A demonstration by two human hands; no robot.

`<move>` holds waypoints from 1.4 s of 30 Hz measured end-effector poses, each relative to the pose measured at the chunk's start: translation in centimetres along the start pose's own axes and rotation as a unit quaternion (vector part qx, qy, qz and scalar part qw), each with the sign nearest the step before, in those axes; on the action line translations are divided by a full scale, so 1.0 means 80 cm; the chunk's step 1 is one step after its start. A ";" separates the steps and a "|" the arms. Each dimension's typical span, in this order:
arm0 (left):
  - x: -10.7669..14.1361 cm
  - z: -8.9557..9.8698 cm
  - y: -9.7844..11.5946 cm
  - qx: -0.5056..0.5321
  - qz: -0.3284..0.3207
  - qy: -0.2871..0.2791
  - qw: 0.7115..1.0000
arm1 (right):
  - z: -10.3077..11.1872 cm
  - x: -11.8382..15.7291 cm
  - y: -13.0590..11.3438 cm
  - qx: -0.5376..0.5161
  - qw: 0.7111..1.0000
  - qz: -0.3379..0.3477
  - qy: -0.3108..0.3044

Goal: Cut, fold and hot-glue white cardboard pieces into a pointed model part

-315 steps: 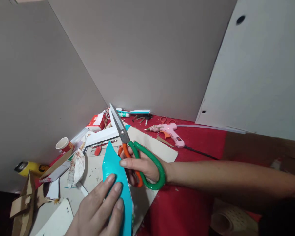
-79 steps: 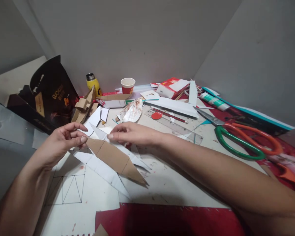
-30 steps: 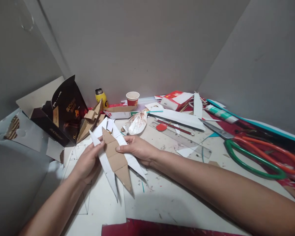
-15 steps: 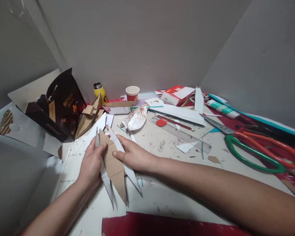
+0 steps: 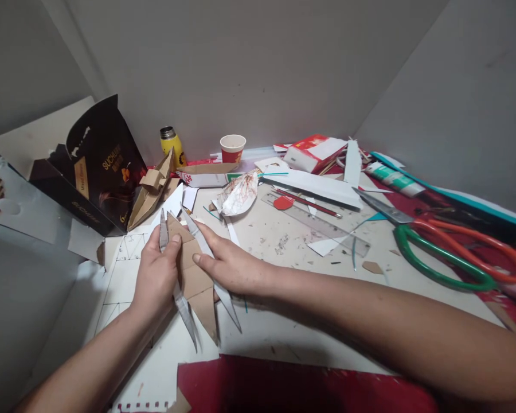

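Observation:
A long cardboard piece, pointed at both ends and brown inside with pale side flaps, is held between both hands low in the middle of the view. My left hand is closed on its left side, the thumb resting near the left flap. My right hand grips the right side, thumb on the inner edge and fingers behind the right flap. Just beyond the hands lies a crumpled white paper shape with reddish marks. A similar brown cardboard shape stands beyond my left hand.
A dark box stands at the left, near a yellow bottle and a paper cup. Large scissors lie at the right. A clear ruler, a pencil and paper scraps lie across the white surface.
The view has shifted slightly, so the surroundings and held piece appear a little higher. Both hands keep their grip on the cardboard piece.

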State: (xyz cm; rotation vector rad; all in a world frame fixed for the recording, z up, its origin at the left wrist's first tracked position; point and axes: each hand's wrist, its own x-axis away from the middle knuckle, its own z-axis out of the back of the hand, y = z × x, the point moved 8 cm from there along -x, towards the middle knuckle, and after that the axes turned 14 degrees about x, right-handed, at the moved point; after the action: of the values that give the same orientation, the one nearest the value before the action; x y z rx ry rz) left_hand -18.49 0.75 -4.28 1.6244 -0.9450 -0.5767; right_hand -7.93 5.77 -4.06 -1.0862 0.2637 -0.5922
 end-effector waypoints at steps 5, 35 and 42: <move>0.001 0.001 0.006 0.009 -0.020 0.010 1.000 | 0.004 -0.003 -0.001 -0.013 0.998 0.043 0.032; -0.092 0.059 0.073 -0.330 -0.135 0.006 0.934 | 0.048 -0.018 0.003 0.104 0.992 0.042 -0.052; -0.120 0.023 0.038 -0.513 -0.073 -0.058 0.853 | 0.057 -0.018 -0.002 0.200 0.979 0.032 0.027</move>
State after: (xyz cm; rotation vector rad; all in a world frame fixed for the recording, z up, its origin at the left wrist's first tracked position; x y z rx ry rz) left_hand -26.16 7.37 -2.92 0.6833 -0.4279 -1.0653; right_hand -6.93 9.97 -1.99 -0.6725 0.2144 -0.5874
